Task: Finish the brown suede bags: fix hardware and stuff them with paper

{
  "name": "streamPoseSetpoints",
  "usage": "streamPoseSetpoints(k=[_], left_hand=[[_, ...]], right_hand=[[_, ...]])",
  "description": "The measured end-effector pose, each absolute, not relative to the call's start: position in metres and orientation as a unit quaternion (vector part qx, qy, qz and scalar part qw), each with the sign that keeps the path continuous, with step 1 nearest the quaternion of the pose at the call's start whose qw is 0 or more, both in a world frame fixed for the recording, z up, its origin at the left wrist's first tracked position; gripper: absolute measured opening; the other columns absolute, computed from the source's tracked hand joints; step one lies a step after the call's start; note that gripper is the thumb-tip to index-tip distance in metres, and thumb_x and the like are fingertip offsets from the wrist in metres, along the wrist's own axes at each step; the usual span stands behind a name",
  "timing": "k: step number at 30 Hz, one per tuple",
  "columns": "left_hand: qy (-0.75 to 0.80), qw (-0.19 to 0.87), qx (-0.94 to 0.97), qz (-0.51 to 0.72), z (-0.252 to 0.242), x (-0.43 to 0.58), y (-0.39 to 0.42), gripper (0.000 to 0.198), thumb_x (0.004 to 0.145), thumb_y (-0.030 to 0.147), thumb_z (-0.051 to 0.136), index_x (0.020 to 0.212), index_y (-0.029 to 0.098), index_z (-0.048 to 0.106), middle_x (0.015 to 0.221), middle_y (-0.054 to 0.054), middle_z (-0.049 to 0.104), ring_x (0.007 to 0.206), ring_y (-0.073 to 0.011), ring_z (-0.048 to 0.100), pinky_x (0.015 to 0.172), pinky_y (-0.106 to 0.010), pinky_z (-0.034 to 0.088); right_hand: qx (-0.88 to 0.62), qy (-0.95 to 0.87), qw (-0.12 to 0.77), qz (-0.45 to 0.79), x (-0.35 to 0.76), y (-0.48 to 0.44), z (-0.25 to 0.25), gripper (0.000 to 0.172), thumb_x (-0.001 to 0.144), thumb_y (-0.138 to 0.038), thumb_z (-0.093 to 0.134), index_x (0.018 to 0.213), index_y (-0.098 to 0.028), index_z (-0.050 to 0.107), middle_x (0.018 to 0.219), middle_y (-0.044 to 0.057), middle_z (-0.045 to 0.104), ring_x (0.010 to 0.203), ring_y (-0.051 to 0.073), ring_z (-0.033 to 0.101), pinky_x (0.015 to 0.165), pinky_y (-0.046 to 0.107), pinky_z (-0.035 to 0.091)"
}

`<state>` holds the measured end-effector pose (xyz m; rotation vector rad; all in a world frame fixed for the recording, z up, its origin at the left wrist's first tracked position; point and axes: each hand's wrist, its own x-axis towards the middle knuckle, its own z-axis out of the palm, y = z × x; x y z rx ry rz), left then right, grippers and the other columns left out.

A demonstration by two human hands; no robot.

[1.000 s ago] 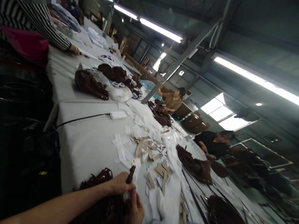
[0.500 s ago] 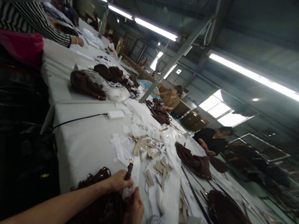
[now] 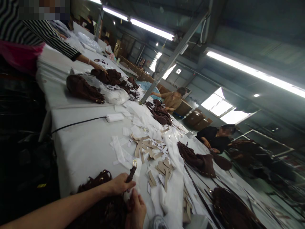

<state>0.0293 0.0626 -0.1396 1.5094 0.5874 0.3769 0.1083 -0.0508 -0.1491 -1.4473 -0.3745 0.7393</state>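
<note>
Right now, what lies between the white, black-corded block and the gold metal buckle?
Between block and buckle, the head view shows flat white scraps on the pale tabletop.

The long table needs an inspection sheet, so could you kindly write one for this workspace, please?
Surface: long table, pale cover.
Things at hand: brown strap with gold buckle; white wrapping; brown fringed piece.
Clutter: beige strips and white scraps, scattered.
Hands: left hand grips the strap; right hand is at the white wrapping, grip unclear.
Cables: black cord leads to a white block.
Surroundings: co-worker in striped sleeves, lit ceiling tubes.
</note>
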Motion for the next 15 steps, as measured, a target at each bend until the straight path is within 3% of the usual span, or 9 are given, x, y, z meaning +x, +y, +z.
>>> streamPoseSetpoints(k=[6,12,15], left_hand=[[0.251,0.689,0.659,0.167,-0.136,0.0267,0.0612,0.031,0.072,0.044,0.058,0.06,0.018,0.048,0.053,0.006,0.038,0.05,-0.0094,0.033,0.046,-0.022,0.027],[0.247,0.687,0.661,0.175,-0.1431,0.0287,0.0621,0.037,0.075,0.046,0.057,0.055,0.019,0.042,0.051,0.006,0.034,0.049,-0.0087,0.029,0.044,-0.023,0.02],[0.245,0.695,0.654,0.169,-0.144,0.0281,0.0612,0.041,0.075,0.052,0.058,0.055,0.019,0.043,0.049,0.007,0.033,0.046,-0.0081,0.026,0.043,-0.023,0.018]], right_hand=[[-0.632,-0.068,0.678,0.37,0.1079,-0.0495,-0.1514,0.057,0.046,-0.065,0.08,0.059,-0.018,0.05,0.044,-0.012,0.034,0.041,0.003,0.024,0.039,0.021,0.017],[-0.625,-0.062,0.677,0.385,0.1056,-0.0502,-0.1502,0.059,0.058,-0.072,0.069,0.052,-0.019,0.044,0.041,-0.009,0.037,0.041,0.004,0.028,0.041,0.022,0.017],[-0.612,-0.064,0.685,0.39,0.1053,-0.0498,-0.1476,0.057,0.054,-0.067,0.076,0.056,-0.018,0.047,0.043,-0.01,0.037,0.042,0.004,0.027,0.042,0.021,0.019]])
